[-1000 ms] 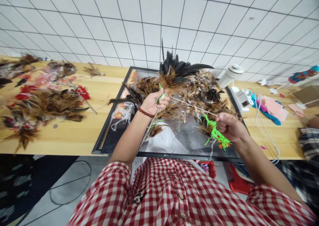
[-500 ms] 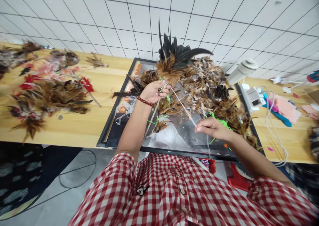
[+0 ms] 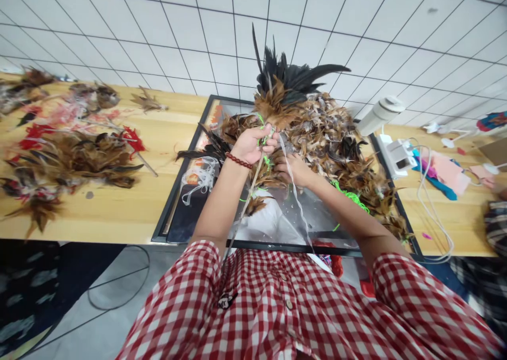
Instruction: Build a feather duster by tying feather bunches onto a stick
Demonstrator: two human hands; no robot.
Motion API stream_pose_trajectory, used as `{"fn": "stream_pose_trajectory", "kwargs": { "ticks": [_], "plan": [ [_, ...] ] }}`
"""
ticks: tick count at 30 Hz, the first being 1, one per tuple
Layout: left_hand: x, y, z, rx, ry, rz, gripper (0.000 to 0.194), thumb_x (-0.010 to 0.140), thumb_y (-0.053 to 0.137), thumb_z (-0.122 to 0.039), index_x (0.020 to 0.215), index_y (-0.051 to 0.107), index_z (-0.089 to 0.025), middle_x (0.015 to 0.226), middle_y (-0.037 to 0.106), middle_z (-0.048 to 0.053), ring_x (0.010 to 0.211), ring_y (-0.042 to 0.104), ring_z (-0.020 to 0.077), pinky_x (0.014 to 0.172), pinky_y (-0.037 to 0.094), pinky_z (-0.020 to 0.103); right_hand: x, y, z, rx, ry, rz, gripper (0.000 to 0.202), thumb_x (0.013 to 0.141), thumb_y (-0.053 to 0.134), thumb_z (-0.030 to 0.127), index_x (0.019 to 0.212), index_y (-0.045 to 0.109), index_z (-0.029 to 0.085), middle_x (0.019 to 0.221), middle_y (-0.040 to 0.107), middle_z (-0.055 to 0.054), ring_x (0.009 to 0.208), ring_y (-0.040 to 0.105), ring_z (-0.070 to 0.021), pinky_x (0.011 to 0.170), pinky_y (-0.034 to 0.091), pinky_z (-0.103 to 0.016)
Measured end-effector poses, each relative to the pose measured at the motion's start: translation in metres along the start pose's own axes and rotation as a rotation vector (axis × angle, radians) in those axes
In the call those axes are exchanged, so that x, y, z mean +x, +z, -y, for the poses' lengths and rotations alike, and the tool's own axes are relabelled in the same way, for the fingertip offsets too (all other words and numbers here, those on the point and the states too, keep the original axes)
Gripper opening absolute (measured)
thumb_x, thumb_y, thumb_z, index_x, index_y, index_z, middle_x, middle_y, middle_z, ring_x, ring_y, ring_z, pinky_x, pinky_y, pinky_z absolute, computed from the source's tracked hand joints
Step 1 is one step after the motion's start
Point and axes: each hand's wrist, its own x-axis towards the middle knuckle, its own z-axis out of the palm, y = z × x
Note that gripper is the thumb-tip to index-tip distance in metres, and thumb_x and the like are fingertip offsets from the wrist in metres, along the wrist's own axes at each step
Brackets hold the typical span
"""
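My left hand point(image 3: 253, 144), with a red bead bracelet at the wrist, is closed on a feather bundle point(image 3: 279, 103) of brown and long black feathers. Below the hand slants the bundle's thin stick point(image 3: 253, 183); bright green string is tied around the bundle's base. A whitish plastic ribbon point(image 3: 291, 180) hangs loose from the gripped base down past the tray's front edge. My right hand point(image 3: 296, 171) lies behind the ribbon, fingers stretched and slightly apart over brown feathers point(image 3: 271, 172). Its fingertips are partly lost among them, and it is off the ribbon.
A black-framed tray point(image 3: 170, 212) holds heaped brown feathers point(image 3: 325, 132), green string point(image 3: 352, 196) and white ribbon scraps point(image 3: 200, 177). To the right stand a white bottle point(image 3: 380, 116) and a power strip point(image 3: 396, 154) with a cable. More feather bundles point(image 3: 87, 156) lie left.
My right hand has let go of the taut ribbon and moved left and up to the feathers beside my left hand. The ribbon now hangs slack. My left hand keeps its grip.
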Motion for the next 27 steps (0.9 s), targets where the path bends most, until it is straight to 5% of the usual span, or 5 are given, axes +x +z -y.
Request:
{"fn": "stream_pose_trajectory", "kwargs": {
  "ticks": [8,12,15,22,27],
  "plan": [
    [0.015,-0.003,0.012,0.077,0.013,0.019,0.019,0.098,0.054,-0.018,0.079,0.055,-0.014,0.066,0.054,0.002,0.048,0.045,0.0058,0.04,0.03,0.014,-0.066,-0.101,-0.019,-0.262,0.367,-0.382,0.025,0.092,0.051,0.018,0.096,0.076,0.018,0.091,0.076,-0.011,0.09,0.067,-0.0273,0.099,0.045,-0.048],
    [0.023,-0.002,0.023,0.117,0.003,0.004,0.017,0.094,0.062,-0.019,0.079,0.056,-0.014,0.062,0.054,0.001,0.046,0.045,0.0065,0.04,0.03,0.016,-0.043,-0.138,0.005,-0.351,0.062,-0.377,0.028,0.099,0.045,0.019,0.101,0.072,0.025,0.099,0.077,-0.003,0.093,0.066,-0.0206,0.109,0.042,-0.045],
    [0.027,0.0,0.033,0.176,0.043,0.023,0.019,0.089,0.068,-0.018,0.076,0.055,-0.015,0.057,0.05,-0.002,0.044,0.044,0.0074,0.04,0.03,0.018,-0.012,-0.139,0.017,-0.432,-0.12,-0.276,0.031,0.103,0.039,0.021,0.1,0.069,0.027,0.099,0.076,0.0,0.095,0.064,-0.0177,0.114,0.039,-0.044],
    [0.029,0.001,0.04,0.31,0.11,0.078,0.04,0.082,0.082,-0.03,0.067,0.048,-0.016,0.055,0.047,-0.004,0.046,0.047,0.0075,0.043,0.032,0.02,0.009,-0.123,0.012,-0.459,-0.062,-0.253,0.028,0.102,0.04,0.022,0.095,0.067,0.027,0.084,0.069,-0.001,0.088,0.057,-0.0191,0.112,0.037,-0.045],
    [0.028,-0.001,0.045,0.441,0.219,0.151,0.049,0.061,0.095,-0.014,0.064,0.046,-0.016,0.055,0.046,-0.008,0.047,0.045,0.0038,0.046,0.033,0.018,0.01,-0.112,0.01,-0.395,-0.043,-0.298,0.022,0.095,0.048,0.022,0.086,0.068,0.021,0.08,0.067,-0.004,0.084,0.057,-0.0203,0.106,0.034,-0.046]
  ]
}}
